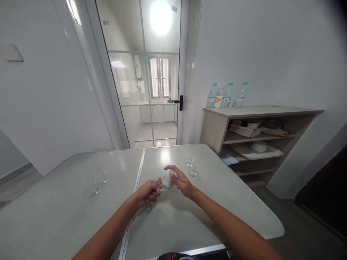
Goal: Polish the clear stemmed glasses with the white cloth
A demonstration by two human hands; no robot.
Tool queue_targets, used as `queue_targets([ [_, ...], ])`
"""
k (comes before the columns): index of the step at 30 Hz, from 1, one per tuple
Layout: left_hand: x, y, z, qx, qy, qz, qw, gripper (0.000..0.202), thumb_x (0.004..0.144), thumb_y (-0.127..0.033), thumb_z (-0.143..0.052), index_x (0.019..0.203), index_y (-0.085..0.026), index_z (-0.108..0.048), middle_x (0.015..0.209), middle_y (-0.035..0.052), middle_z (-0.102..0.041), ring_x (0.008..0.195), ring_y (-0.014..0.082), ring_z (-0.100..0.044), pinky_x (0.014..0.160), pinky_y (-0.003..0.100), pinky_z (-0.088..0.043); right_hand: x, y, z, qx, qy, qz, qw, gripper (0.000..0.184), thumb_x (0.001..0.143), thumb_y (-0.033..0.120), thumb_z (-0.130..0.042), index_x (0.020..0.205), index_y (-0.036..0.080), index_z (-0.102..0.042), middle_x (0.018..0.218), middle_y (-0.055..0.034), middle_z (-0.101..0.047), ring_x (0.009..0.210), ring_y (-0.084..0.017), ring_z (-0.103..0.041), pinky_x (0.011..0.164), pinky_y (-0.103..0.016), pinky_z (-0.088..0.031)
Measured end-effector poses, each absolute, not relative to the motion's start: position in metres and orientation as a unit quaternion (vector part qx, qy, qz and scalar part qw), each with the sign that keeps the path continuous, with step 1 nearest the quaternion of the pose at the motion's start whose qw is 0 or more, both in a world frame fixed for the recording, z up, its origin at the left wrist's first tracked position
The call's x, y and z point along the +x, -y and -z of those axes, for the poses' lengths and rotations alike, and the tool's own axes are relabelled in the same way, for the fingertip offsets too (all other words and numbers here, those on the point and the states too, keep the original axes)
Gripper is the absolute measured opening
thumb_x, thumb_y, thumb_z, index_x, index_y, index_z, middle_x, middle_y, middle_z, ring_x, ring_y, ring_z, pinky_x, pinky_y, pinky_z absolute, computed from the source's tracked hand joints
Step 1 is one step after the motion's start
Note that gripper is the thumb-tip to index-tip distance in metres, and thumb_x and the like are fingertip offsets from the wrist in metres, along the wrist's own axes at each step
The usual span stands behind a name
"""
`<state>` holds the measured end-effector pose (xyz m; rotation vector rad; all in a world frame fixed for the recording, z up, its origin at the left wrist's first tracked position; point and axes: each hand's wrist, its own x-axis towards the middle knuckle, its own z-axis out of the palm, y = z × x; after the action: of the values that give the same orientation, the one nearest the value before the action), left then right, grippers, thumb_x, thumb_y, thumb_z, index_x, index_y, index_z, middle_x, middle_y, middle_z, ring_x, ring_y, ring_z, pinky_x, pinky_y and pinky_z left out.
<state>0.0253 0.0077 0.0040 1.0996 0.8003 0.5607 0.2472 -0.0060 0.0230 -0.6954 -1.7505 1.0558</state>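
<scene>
Both my hands meet over the middle of a pale grey table (pixel 189 224). My left hand (pixel 148 194) is closed round the stem or base of a small clear wine glass (pixel 166 183), which lies tilted on its side. My right hand (pixel 181 180) curls over the glass's bowl, with what looks like a white cloth pressed against it. Two more clear glasses (pixel 193 167) stand just right of my right hand. Another pair of clear glasses (pixel 100 181) stands on the left half of the table.
A glass door (pixel 151 90) with a black handle is straight ahead beyond the table. A wooden shelf unit (pixel 257 133) at the right carries several water bottles (pixel 227 95) on top, with trays and a bowl on its shelves. A light switch (pixel 14 53) is on the left wall.
</scene>
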Motion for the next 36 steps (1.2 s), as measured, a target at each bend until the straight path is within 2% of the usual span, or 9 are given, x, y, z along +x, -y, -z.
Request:
queue_targets([
  [4,0.025,-0.009,-0.002,0.563,-0.401,-0.304,0.656,0.059,0.080,-0.075,-0.066,0.074,-0.017,-0.056,0.050,-0.0074,-0.039,0.043,0.0052,-0.021,0.047,0.023,-0.017,0.248,0.006,-0.020,-0.279,0.743,-0.378,0.476,0.043,0.099,0.060,-0.051,0.120,0.024,-0.063,0.096,-0.0053,-0.059,0.083,-0.022,-0.051,0.080,-0.036,-0.043],
  [9,0.026,-0.003,0.004,0.718,-0.490,-0.429,0.246,0.047,0.073,-0.062,-0.081,0.092,-0.019,-0.077,0.058,0.0009,-0.056,0.057,0.0147,-0.046,0.062,0.027,-0.034,0.236,-0.003,-0.012,-0.353,0.577,-0.525,0.516,0.049,0.094,0.065,-0.054,0.121,0.025,-0.059,0.073,0.0029,-0.048,0.065,-0.016,-0.045,0.062,-0.027,-0.039],
  [11,0.025,0.000,0.006,0.758,-0.480,-0.407,0.170,0.042,0.073,-0.057,-0.083,0.094,-0.020,-0.079,0.064,0.0050,-0.062,0.062,0.0175,-0.051,0.066,0.029,-0.035,0.232,-0.007,-0.006,-0.371,0.499,-0.601,0.502,0.053,0.091,0.066,-0.058,0.123,0.024,-0.058,0.068,0.0052,-0.043,0.059,-0.014,-0.042,0.055,-0.024,-0.033],
  [15,0.026,-0.002,0.008,0.745,-0.484,-0.395,0.235,0.042,0.074,-0.059,-0.081,0.089,-0.020,-0.075,0.059,0.0022,-0.057,0.057,0.0158,-0.048,0.061,0.028,-0.033,0.232,-0.010,-0.003,-0.366,0.492,-0.625,0.483,0.054,0.090,0.063,-0.060,0.126,0.024,-0.058,0.065,0.0069,-0.042,0.056,-0.013,-0.039,0.052,-0.022,-0.030],
  [20,0.028,-0.010,0.005,0.565,-0.439,-0.325,0.619,0.056,0.078,-0.075,-0.068,0.078,-0.020,-0.057,0.049,-0.0068,-0.043,0.041,0.0069,-0.024,0.046,0.023,-0.019,0.243,0.003,-0.022,-0.315,0.639,-0.510,0.481,0.040,0.099,0.058,-0.050,0.121,0.026,-0.058,0.069,0.0051,-0.044,0.061,-0.014,-0.040,0.059,-0.025,-0.034],
  [23,0.028,-0.011,0.003,0.513,-0.404,-0.258,0.712,0.060,0.076,-0.080,-0.064,0.076,-0.020,-0.053,0.049,-0.0084,-0.040,0.041,0.0057,-0.016,0.045,0.022,-0.015,0.248,0.008,-0.027,-0.286,0.719,-0.410,0.483,0.035,0.100,0.053,-0.049,0.117,0.025,-0.063,0.087,-0.0008,-0.056,0.076,-0.018,-0.048,0.073,-0.031,-0.041],
  [26,0.026,-0.010,0.002,0.597,-0.448,-0.330,0.578,0.058,0.077,-0.076,-0.067,0.073,-0.018,-0.059,0.049,-0.0055,-0.041,0.043,0.0079,-0.025,0.047,0.023,-0.018,0.246,0.002,-0.020,-0.303,0.707,-0.412,0.488,0.035,0.099,0.052,-0.051,0.117,0.025,-0.064,0.088,-0.0008,-0.057,0.076,-0.018,-0.049,0.074,-0.031,-0.042],
  [31,0.022,-0.005,0.008,0.757,-0.466,-0.399,0.225,0.038,0.070,-0.055,-0.085,0.085,-0.022,-0.076,0.064,0.0042,-0.060,0.061,0.0164,-0.049,0.060,0.026,-0.031,0.235,-0.015,0.000,-0.379,0.510,-0.614,0.468,0.041,0.087,0.055,-0.061,0.111,0.022,-0.062,0.065,0.0067,-0.041,0.056,-0.013,-0.040,0.053,-0.024,-0.031],
  [36,0.029,-0.006,0.010,0.703,-0.484,-0.398,0.336,0.042,0.073,-0.061,-0.080,0.082,-0.020,-0.072,0.053,-0.0016,-0.053,0.052,0.0136,-0.044,0.057,0.025,-0.029,0.239,-0.015,-0.008,-0.357,0.519,-0.614,0.477,0.043,0.087,0.059,-0.063,0.111,0.024,-0.061,0.064,0.0071,-0.043,0.055,-0.012,-0.040,0.052,-0.022,-0.030],
])
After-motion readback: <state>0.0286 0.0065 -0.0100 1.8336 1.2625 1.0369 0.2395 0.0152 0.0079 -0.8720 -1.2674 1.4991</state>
